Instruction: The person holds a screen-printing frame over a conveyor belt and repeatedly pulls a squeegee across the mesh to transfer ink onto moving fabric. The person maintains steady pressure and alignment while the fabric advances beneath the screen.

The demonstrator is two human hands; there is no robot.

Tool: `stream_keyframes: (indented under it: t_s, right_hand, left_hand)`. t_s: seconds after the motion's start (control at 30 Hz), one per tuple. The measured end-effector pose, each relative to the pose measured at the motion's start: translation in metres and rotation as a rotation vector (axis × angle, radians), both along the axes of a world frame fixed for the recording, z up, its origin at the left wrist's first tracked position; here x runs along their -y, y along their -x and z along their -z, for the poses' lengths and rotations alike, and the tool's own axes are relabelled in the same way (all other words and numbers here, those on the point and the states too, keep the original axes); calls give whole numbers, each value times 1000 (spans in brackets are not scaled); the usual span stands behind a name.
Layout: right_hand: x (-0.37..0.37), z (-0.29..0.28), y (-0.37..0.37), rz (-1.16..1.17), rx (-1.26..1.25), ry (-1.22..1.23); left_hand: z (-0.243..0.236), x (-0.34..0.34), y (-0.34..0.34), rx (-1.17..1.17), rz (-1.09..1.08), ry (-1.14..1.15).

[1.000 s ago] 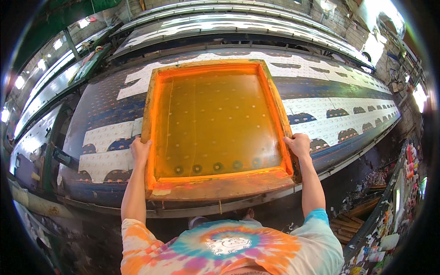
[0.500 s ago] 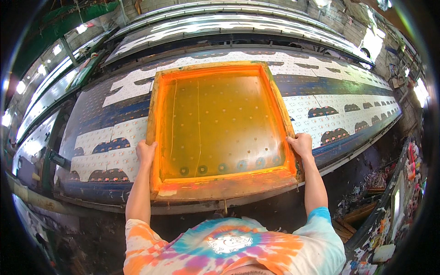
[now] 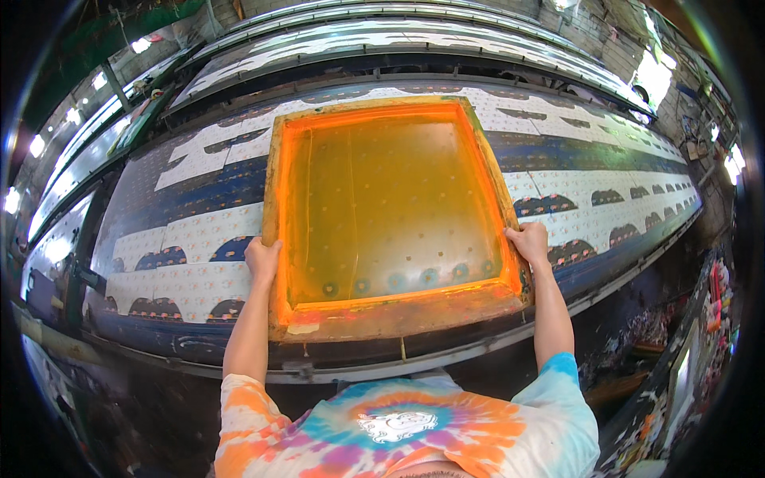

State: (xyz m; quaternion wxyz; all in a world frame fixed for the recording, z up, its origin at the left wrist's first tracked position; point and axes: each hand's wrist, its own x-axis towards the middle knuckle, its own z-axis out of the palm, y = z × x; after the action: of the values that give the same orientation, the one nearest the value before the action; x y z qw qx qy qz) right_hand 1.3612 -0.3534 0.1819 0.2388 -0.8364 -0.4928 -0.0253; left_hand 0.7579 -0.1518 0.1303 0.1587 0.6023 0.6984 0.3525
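Observation:
A large silkscreen frame [image 3: 398, 321] with a wooden border is held over the long printing table. Orange edging runs round the inside of its border, and its stretched mesh [image 3: 390, 207] is a see-through yellow-olive. Through the mesh, small dots and a row of dark round marks near the front show faintly. My left hand [image 3: 263, 259] is closed round the left side rail near the front corner. On the opposite rail, my right hand [image 3: 528, 242] grips at about the same height. Whether the frame's underside touches the table cannot be made out.
White printed sheets [image 3: 199, 275] with dark arched gaps lie in rows along the dark table [image 3: 617, 150]. A metal rail [image 3: 470, 350] follows its near edge. More long tables [image 3: 335, 60] stand behind. At the right, a heap of scraps [image 3: 665, 382] lies beside the aisle.
The silkscreen frame has moved to the right along the table, with both my hands still on its side rails. The printed sheets have slid leftward in view.

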Motion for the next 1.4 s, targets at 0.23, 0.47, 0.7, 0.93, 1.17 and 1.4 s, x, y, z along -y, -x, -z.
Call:
stream_keyframes:
  t_s: [0.23, 0.47, 0.7, 0.93, 1.17, 1.4]
  right_hand:
    - [9, 33, -131, -48, -70, 31]
    - [30, 65, -188, -57, -169, 95]
    - [51, 79, -207, -87, -154, 86]
    - [58, 73, -216, -103, -185, 81]
    - [57, 82, -224, -85, -159, 88]
    - [54, 95, -227, -74, -181, 169]
  left_hand:
    - [41, 39, -122, 25, -50, -17]
    - [59, 65, -173, 19, -40, -52]
    - [60, 85, -193, 4, -73, -24]
    - [64, 86, -203, -37, -61, -26]
    - [72, 84, -207, -98, -94, 13]
    - [69, 85, -216, -32, -55, 101]
